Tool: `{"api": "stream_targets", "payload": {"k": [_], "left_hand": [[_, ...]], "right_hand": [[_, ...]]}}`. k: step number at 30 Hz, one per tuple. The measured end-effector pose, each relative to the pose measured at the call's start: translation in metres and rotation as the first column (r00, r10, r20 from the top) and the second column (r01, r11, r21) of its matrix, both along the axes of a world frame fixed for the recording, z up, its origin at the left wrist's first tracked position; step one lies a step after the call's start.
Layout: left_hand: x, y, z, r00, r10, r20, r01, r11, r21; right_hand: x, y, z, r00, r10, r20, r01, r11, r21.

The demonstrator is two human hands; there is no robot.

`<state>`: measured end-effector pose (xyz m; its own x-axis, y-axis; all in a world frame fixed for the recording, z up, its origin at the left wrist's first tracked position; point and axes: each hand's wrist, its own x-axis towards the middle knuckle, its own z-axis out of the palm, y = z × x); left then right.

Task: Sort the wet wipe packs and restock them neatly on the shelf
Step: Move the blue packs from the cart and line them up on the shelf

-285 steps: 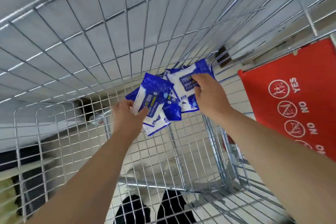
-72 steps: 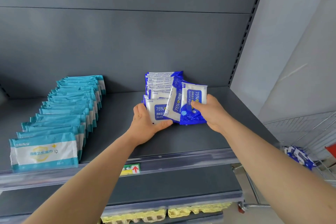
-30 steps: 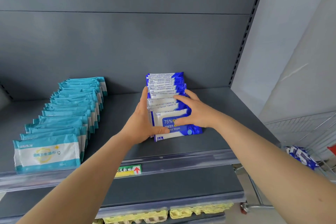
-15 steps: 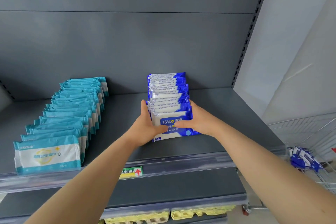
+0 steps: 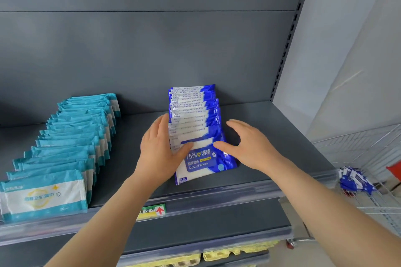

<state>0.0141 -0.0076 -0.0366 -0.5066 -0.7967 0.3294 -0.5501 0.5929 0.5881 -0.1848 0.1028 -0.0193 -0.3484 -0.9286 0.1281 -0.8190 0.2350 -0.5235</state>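
1. Glossy blue-and-white plastic alcohol-wipe packs (image 5: pixel 193 123) stand in one overlapping row on the dark grey metal shelf (image 5: pixel 271 136), running from its back panel forward.
2. The front blue pack (image 5: pixel 204 165) faces outward, leaning back, slightly askew.
3. Teal-and-white plastic wipe packs (image 5: pixel 71 136) form a second overlapping row well to the left.
4. More loose blue packs (image 5: pixel 353 182) lie heaped beyond the shelf's right end.

A green-and-yellow label (image 5: pixel 152 210) with a red arrow faced outward low in the centre. Yellow egg cartons (image 5: pixel 234 252) lay along the bottom edge of the view. At right stood a wire cart (image 5: pixel 358 143) bearing a red sign (image 5: pixel 396 172), below a slotted upright (image 5: pixel 290 32) and a pale wall (image 5: pixel 347 50).
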Motion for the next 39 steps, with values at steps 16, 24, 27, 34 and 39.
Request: {"api": "stream_targets", "payload": {"k": [16,24,27,34,39], "left_hand": [[-0.251,0.124,0.001,0.874,-0.483,0.060,0.461,0.783,-0.417],[-0.427,0.221,-0.024,0.837,-0.534,0.122,0.542,0.774,-0.327],[-0.492,0.254,-0.037,0.825,-0.550,0.134,0.564,0.782,-0.264],[-0.624,0.279,-0.091,0.775,-0.570,0.273,0.615,0.779,-0.121],[-0.719,0.265,-0.146,0.761,-0.554,0.338,0.594,0.804,-0.021]], "right_hand": [[-0.163,0.163,-0.008,0.899,-0.401,-0.176,0.377,0.913,-0.155],[-0.325,0.282,-0.032,0.835,-0.512,-0.202,0.517,0.856,-0.031],[-0.390,0.318,-0.047,0.819,-0.517,-0.250,0.543,0.838,0.048],[-0.517,0.354,-0.092,0.803,-0.554,-0.220,0.586,0.801,0.119],[-0.609,0.342,-0.140,0.802,-0.575,-0.163,0.597,0.779,0.189]]}}
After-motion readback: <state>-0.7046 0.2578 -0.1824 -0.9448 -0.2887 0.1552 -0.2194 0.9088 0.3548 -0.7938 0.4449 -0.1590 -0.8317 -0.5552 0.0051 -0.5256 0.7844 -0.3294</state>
